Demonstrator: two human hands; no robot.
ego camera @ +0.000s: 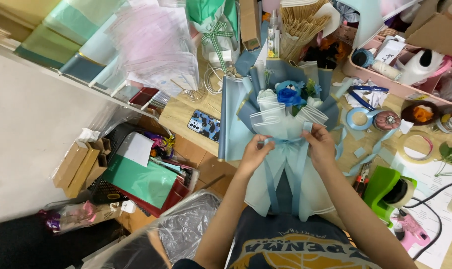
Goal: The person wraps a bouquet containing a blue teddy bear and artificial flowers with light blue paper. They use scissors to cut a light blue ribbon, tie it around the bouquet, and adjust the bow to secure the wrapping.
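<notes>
A bouquet (286, 107) wrapped in blue and pale blue paper lies on the wooden table, with a small blue bear and blue flowers at its top. A light blue ribbon (286, 144) is tied around its neck, and its long tails hang down toward me. My left hand (255, 153) pinches the ribbon's left side at the knot. My right hand (319, 144) pinches the ribbon's right loop, just under the white pleated paper.
A phone (204, 125) lies left of the bouquet. A green tape dispenser (388, 189), a pink glue gun (410, 230), tape rolls (415, 146) and a pink tray (385, 82) of supplies crowd the right. A black crate (136, 172) of paper and a lined bin (186, 224) stand on the floor at left.
</notes>
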